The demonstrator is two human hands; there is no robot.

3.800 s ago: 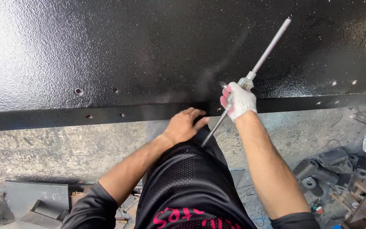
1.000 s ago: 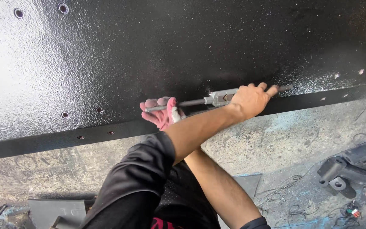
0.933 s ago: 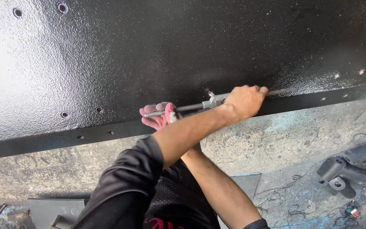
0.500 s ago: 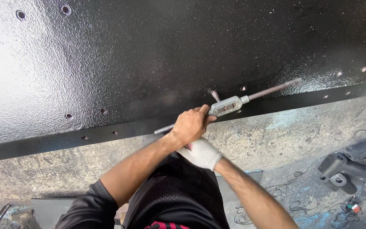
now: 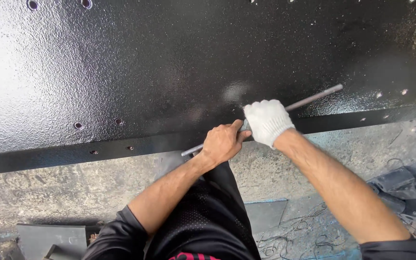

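Observation:
A long grey metal bar tool [image 5: 314, 98] lies slanted against the lower edge of a big glossy black metal panel [image 5: 179, 62]. My bare left hand [image 5: 223, 143] grips the bar's lower left part. Just to its right, my right hand [image 5: 267, 121], in a white glove, closes over the middle of the tool and hides its hub. The bar's right end sticks out up and to the right. Its left end pokes out below my left hand.
Small holes [image 5: 78, 125] dot the panel near its lower flange [image 5: 49, 159] and top left corner. Below is a rough concrete floor [image 5: 49, 192]. Dark metal parts [image 5: 400, 180] lie at the right, a grey plate [image 5: 49, 238] at the lower left.
The bar has swung round and my arms have uncrossed. The gloved right hand has come up from under my left wrist onto the middle of the tool. My left hand stays on the bar.

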